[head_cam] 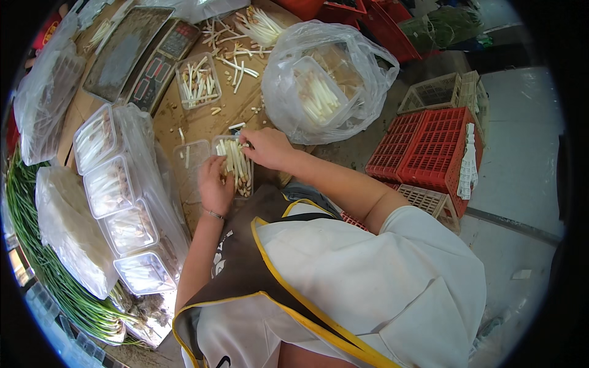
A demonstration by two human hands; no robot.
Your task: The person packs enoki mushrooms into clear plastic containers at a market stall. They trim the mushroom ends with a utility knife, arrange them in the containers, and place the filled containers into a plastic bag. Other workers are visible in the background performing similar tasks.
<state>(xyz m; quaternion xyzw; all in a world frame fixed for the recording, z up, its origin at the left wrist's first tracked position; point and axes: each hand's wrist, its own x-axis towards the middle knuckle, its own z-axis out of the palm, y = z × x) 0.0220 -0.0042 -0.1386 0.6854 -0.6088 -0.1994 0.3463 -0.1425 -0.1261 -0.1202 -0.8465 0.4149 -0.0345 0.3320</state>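
A clear plastic container (251, 177) filled with pale vegetable stalks (238, 161) lies at the table edge before me. My left hand (216, 184) rests on its left side, fingers bent at the stalks; whether it grips any is unclear. Over the container's upper right corner is my right hand (264, 146), its fingertips curled at the stalk ends; its hold is hidden. An open clear container (192, 158) with a few cut pieces lies just left of them. Further up the table, another clear container (199, 83) holds short stalk pieces.
A digital scale (154, 76) stands at the upper left. Stacked filled containers (110, 184) and long green stalks (46, 257) line the left. A plastic bag (368, 92) holding a filled container is at the upper right, with red crates (423, 147) beyond. Loose stalks (237, 69) litter the cardboard.
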